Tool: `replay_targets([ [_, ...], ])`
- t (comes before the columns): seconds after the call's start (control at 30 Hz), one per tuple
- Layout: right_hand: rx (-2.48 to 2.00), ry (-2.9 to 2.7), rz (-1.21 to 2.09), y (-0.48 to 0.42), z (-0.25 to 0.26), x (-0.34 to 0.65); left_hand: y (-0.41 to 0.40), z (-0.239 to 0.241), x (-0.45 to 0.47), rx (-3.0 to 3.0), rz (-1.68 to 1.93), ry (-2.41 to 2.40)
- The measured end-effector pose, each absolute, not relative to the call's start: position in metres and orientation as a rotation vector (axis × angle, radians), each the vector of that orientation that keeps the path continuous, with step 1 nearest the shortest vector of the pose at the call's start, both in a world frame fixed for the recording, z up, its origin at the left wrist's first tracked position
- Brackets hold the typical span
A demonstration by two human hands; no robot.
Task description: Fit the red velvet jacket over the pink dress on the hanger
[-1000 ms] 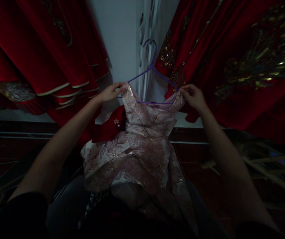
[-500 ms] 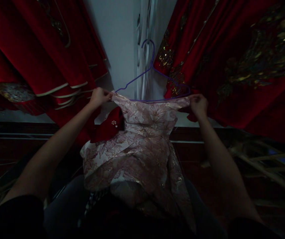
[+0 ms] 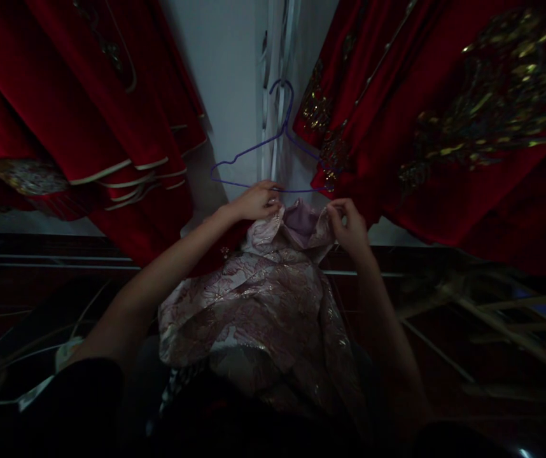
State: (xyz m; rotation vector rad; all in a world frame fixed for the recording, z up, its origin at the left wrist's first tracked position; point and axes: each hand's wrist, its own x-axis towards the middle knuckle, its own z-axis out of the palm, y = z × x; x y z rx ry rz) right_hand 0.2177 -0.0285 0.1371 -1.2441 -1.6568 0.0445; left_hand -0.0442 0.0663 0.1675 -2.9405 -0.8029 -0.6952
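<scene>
A pale pink and gold brocade dress (image 3: 263,305) lies over my lap, its neckline raised toward a purple wire hanger (image 3: 254,159). My left hand (image 3: 256,201) is closed on the hanger's bottom bar together with the left edge of the neckline. My right hand (image 3: 347,226) pinches the right edge of the neckline just below the bar. The two hands sit close together, with the dress's lilac lining showing between them. A red bow on the dress is mostly hidden behind my left forearm.
Red velvet garments with gold trim (image 3: 86,114) hang on the left, and red ones with gold embroidery (image 3: 445,114) on the right. A white wall (image 3: 230,76) shows between them. Pale thin rods (image 3: 492,318) lie on the dark floor at right, and a white cable (image 3: 10,375) at lower left.
Both hands have drawn inward from the dress's shoulders to the middle of the neckline. The dress has come off the hanger's ends, and the hanger now stands bare above it.
</scene>
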Motion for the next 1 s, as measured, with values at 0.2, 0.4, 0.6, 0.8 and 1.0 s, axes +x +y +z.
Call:
replay_targets([
  [0.2,-1.181,-1.560,0.092,-0.029,0.129,0.214,0.053,0.115,-0.012,-2.669,-0.811,-1.021],
  [0.4,-1.125,-1.354,0.072,-0.021,0.125,0.237,-0.003,0.120,-0.021,-2.452,-0.992,-1.159],
  [0.6,-1.237,-1.134,-0.082,-0.020,0.128,0.264,-0.024,0.136,-0.053,-2.396,-1.119,-1.132],
  [0.8,-1.237,-1.146,-0.109,-0.024,0.131,0.262,-0.011,0.131,-0.054,-2.431,-1.188,-1.123],
  [1.0,-1.253,-1.225,-0.213,-0.037,0.144,0.247,-0.013,0.130,-0.046,-2.461,-1.203,-1.177],
])
